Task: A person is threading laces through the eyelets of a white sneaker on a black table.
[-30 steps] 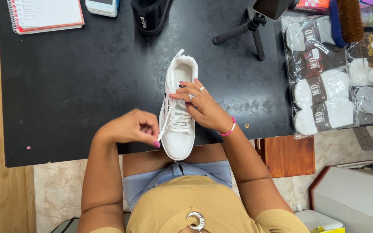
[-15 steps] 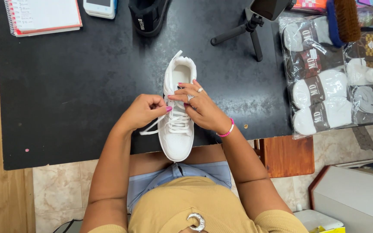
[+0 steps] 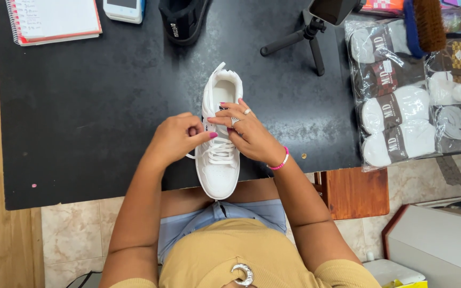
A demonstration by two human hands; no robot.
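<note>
Bright, even daylight; soft glare on the black tabletop point(image 3: 108, 106) toward 12 o'clock, faint shadows, sharp focus, slight edge distortion.

sneaker point(image 3: 219, 165): smooth white, probably leather | table point(image 3: 92, 112): matt black | socks point(image 3: 396, 114): cloth, glossy plastic wrap

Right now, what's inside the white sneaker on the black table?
The white sneaker shows an open heel with a pale, empty-looking insole. The left hand and right hand cover the tongue and upper laces, so the toe interior is hidden.

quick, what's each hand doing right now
left hand: closed, pinching the white lace of the white sneaker
right hand: fingers on the sneaker's laces; grip unclear
</note>
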